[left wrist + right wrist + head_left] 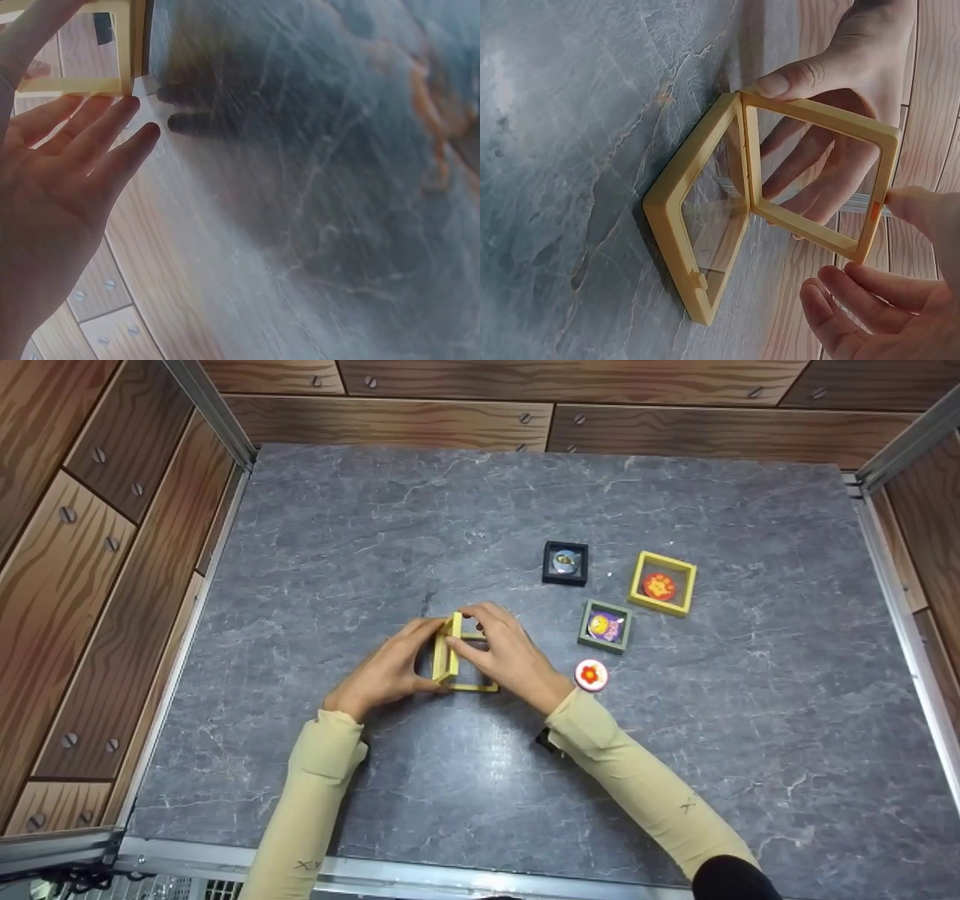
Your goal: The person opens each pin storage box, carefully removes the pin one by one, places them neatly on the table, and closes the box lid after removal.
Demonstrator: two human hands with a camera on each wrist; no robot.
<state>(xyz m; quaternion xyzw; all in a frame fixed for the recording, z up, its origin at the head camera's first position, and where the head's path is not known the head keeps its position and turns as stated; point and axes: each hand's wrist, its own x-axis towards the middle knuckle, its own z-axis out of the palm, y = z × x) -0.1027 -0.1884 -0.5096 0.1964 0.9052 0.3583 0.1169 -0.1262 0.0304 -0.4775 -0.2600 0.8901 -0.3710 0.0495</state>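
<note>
A yellow hinged display frame [676, 240] with clear film stands opened, one half low by the table and the other half [456, 624] swung upright. My left hand [388, 666] grips the upright half, thumb at its near side and fingers behind it. In the right wrist view, that thumb lies beside the hinge and the fingers show through the film. My right hand [510, 651] holds the upright half's free edge, its thumb on the edge by a small orange mark and its index fingertip at the corner. The left wrist view shows the left hand [64, 180] beneath the frame.
Right of the hands lie a black frame [565, 581] with a round picture, a green frame [585, 624] with a purple picture, and a larger yellow frame [690, 585] holding an orange disc. A white disc with a red flower [591, 675] lies beside the right cuff. Wood-patterned panels enclose the table.
</note>
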